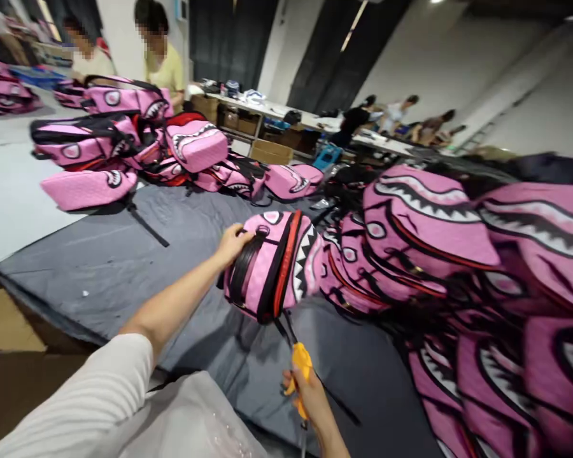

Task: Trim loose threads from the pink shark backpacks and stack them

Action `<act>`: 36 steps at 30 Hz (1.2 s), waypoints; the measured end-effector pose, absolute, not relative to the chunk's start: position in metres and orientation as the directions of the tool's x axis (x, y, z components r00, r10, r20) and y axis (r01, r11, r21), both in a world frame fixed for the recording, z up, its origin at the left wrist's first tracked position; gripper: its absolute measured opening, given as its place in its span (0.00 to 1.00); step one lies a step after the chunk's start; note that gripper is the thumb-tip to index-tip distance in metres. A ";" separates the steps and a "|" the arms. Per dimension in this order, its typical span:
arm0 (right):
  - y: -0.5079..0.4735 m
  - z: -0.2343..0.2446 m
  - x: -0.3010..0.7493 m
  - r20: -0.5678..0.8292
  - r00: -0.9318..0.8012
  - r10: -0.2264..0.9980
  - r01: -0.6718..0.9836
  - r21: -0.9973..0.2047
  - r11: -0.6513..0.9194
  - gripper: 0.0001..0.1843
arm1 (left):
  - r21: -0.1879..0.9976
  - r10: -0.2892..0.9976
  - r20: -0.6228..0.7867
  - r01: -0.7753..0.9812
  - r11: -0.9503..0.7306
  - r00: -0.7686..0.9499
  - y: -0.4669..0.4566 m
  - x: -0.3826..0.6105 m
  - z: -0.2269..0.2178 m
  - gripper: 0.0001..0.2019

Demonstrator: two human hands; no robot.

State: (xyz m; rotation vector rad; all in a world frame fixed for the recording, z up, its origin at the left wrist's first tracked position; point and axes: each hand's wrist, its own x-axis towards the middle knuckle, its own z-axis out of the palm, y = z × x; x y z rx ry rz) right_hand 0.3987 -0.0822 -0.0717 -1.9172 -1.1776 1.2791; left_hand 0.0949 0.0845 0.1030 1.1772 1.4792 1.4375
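Left grip point(233, 245) — over left edge of pink backpack point(268, 264).

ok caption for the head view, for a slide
Left hand holds a pink toothy bag, right hand grips a yellow tool.

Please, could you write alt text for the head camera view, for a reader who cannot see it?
A person's left hand holds a pink backpack with printed teeth over a grey cloth; the right hand grips a yellow-handled tool. Similar pink bags are piled around, with other people beyond.
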 end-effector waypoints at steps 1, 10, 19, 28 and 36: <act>-0.092 -0.076 0.408 -0.467 0.203 0.861 0.312 -0.802 -0.509 0.32 | 0.961 0.942 0.209 0.235 -0.148 -0.263 0.081 0.105 0.116 0.07; -0.123 -0.085 0.470 -0.442 0.386 0.810 0.076 -0.859 -0.506 0.36 | 0.518 0.873 0.151 0.715 -0.470 0.464 -0.039 0.183 0.020 0.09; -0.088 -0.038 0.426 -0.175 0.088 0.981 0.434 -0.879 -0.196 0.34 | 0.318 0.942 0.198 0.927 0.200 -0.271 -0.065 0.117 -0.056 0.46; 0.006 0.024 0.335 -0.171 -0.338 0.926 0.745 -0.649 0.152 0.25 | 0.671 0.923 0.067 0.702 0.239 -0.379 -0.078 0.032 -0.071 0.29; 0.112 0.033 0.254 -0.305 -0.322 0.896 0.890 -0.420 0.177 0.21 | 0.897 0.854 -0.413 -0.303 0.321 -0.316 -0.108 0.007 -0.088 0.31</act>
